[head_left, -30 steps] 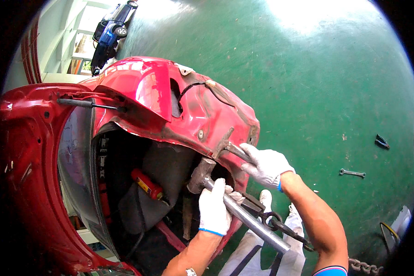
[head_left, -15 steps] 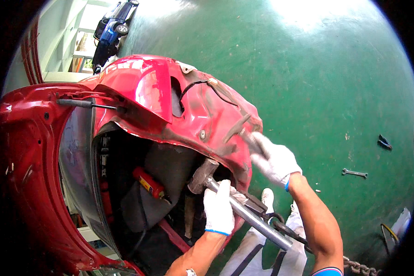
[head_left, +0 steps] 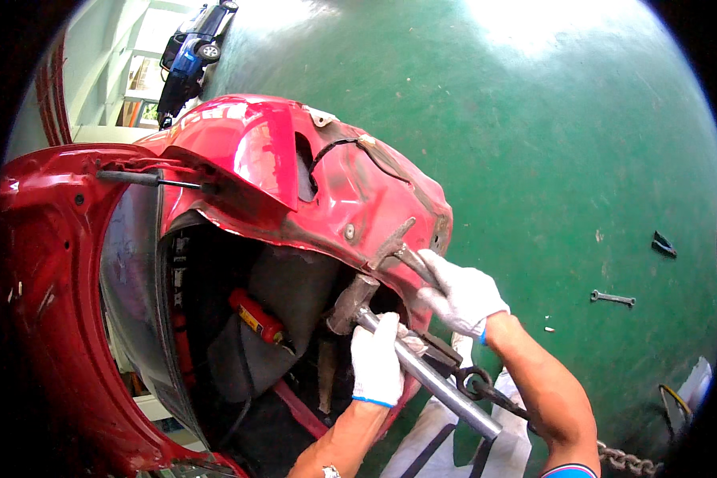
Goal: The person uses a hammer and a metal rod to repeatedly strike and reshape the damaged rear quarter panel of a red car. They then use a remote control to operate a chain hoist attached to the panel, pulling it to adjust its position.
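In a white glove, my left hand (head_left: 378, 358) is closed around the shiny metal handle of a sledgehammer (head_left: 446, 392). The blocky, worn head of that hammer sits inside the trunk opening, close under the rear edge. My right hand (head_left: 464, 296), gloved too, grips a smaller body hammer (head_left: 397, 245) whose head is at the red rear panel (head_left: 334, 191) near the trunk lip. Whether it touches the metal I cannot tell. Dents and dark scuffs mark this panel. Beside my left hand, a metal clamp (head_left: 438, 348) is fixed at the car's edge.
A chain (head_left: 629, 462) runs from the clamp's side past my right forearm. The raised trunk lid (head_left: 52, 295) stands at left. Inside the trunk lie a red fire extinguisher (head_left: 256, 317) and a wooden handle (head_left: 327, 374). A wrench (head_left: 613, 299) and pliers (head_left: 664, 244) lie on the green floor.
My right hand has brought the body hammer down and left, from above the panel to the trunk lip. The left hand and the sledgehammer have stayed nearly in place.
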`<act>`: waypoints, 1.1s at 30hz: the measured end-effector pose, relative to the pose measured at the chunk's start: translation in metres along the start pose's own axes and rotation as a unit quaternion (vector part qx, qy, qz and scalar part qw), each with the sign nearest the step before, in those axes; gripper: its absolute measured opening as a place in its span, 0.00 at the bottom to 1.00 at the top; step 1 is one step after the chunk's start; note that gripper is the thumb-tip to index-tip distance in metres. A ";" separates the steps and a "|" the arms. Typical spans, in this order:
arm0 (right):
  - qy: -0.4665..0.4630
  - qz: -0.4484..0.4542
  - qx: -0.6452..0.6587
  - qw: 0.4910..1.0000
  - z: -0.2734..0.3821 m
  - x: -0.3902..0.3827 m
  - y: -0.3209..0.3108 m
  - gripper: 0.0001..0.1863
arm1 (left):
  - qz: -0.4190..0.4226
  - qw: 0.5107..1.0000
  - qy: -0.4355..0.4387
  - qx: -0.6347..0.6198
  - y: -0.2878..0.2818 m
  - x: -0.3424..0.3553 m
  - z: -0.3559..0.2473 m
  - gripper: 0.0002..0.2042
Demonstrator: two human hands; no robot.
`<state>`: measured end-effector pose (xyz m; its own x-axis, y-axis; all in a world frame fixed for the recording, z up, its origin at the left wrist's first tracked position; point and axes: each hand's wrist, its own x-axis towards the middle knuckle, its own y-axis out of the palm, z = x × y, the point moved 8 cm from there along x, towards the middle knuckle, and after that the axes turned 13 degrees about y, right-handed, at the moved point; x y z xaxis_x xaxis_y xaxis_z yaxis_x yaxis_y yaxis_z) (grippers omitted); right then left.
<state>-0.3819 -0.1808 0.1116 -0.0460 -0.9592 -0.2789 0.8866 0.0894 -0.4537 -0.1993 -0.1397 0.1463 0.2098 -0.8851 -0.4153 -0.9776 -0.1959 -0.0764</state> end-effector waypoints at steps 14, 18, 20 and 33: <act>0.078 -0.054 0.084 0.992 -0.023 -0.001 -0.009 0.32 | 0.016 0.997 -0.025 0.068 -0.004 -0.004 -0.008 0.08; 0.045 -0.003 0.004 0.999 -0.007 -0.010 0.001 0.33 | 0.023 0.997 -0.024 0.073 -0.012 0.001 -0.005 0.09; 0.061 -0.044 0.066 0.995 -0.021 -0.007 -0.005 0.33 | 0.023 0.995 -0.017 0.095 -0.015 0.002 -0.008 0.09; 0.026 -0.017 -0.003 1.000 -0.014 -0.018 0.020 0.32 | 0.041 0.993 -0.030 0.109 -0.018 0.002 -0.004 0.10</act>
<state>-0.3693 -0.1577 0.0962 -0.0993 -0.9467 -0.3065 0.8818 0.0590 -0.4678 -0.1814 -0.1400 0.1508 0.1350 -0.8664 -0.4807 -0.9723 -0.0225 -0.2325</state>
